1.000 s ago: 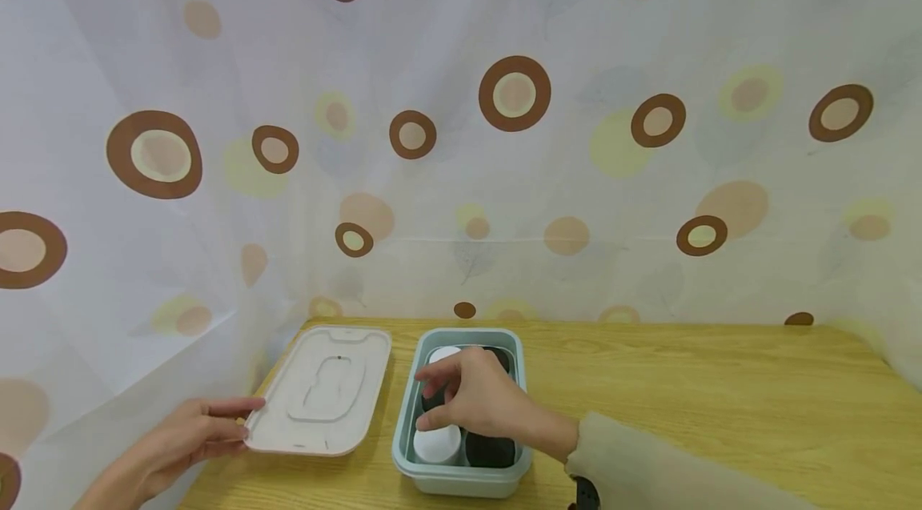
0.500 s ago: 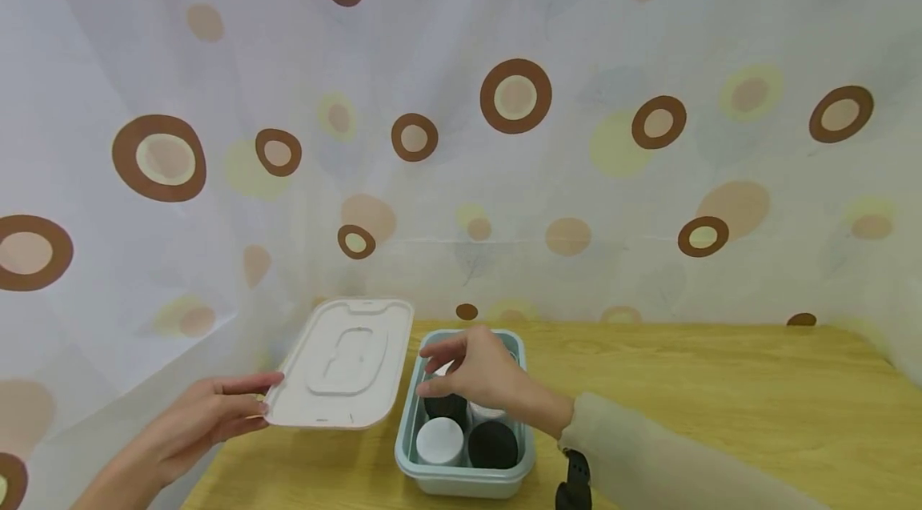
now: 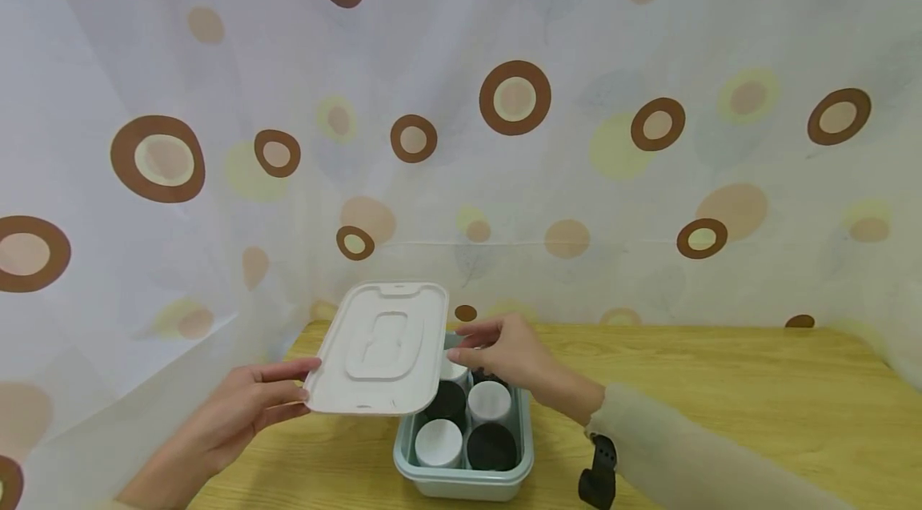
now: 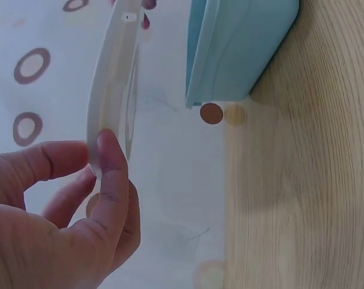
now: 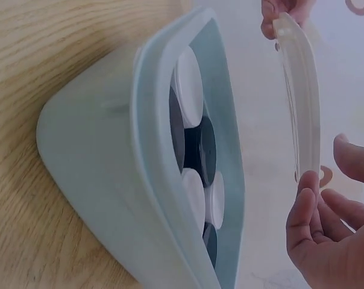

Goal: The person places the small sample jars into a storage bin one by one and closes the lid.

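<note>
A white rectangular lid (image 3: 389, 350) hangs level over the left side of a pale blue box (image 3: 464, 482). My left hand (image 3: 241, 414) pinches its left edge, with the thumb on one face and fingers on the other, plainly seen in the left wrist view. My right hand (image 3: 522, 358) hovers over the box's far end, thumb and fingers apart. Its fingertips (image 5: 308, 180) are close to the lid's right edge; whether they touch I cannot tell. Inside the box stand several round-topped items, some white (image 3: 439, 443), some black (image 3: 492, 447). The lid and right hand partly cover the far ones.
The box stands on a wooden table (image 3: 684, 414). Behind and to the left hangs a pale curtain (image 3: 569, 22) with brown and yellow circles. A black watch (image 3: 599, 474) is on the right wrist, below a light sleeve (image 3: 670, 446).
My left hand has lifted the lid off the table and carried it right, partly over the box. My right hand has drawn back rightward and up from above the items, toward the lid's edge.
</note>
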{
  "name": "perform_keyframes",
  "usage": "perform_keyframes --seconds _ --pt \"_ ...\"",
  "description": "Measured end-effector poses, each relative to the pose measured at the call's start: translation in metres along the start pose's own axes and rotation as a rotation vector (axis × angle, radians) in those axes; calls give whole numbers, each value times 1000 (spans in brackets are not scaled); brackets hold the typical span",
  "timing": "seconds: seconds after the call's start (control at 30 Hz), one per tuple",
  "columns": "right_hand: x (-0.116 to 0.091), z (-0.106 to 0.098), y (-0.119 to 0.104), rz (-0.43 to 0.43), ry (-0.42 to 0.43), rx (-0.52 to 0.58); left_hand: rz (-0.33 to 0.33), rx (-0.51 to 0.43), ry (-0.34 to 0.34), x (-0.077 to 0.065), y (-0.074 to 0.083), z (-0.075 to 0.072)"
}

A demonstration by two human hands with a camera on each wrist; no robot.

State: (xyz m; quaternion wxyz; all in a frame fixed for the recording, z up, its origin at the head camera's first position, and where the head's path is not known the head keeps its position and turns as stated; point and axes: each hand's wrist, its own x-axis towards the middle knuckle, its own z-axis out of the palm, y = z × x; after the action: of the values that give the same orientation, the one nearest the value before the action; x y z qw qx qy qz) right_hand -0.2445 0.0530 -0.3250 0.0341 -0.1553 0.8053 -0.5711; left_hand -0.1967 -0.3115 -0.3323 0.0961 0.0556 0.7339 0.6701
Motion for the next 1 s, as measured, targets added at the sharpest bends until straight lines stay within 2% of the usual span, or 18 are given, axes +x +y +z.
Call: perform_keyframes --seconds 0.3,0.63,0.83,0.9,1.0 --pt "-2 -15 5 45 38 34 24 -2 -21 8 6 29" --pt "-3 -29 9 52 80 88 21 -4 -24 19 12 51" --pt "-7 -38 8 93 107 122 57 28 -81 27 14 61" --pt "-9 -42 6 94 111 121 56 53 -71 29 15 65" --pt "-13 -46 1 82 114 110 35 107 -4 31 17 70"
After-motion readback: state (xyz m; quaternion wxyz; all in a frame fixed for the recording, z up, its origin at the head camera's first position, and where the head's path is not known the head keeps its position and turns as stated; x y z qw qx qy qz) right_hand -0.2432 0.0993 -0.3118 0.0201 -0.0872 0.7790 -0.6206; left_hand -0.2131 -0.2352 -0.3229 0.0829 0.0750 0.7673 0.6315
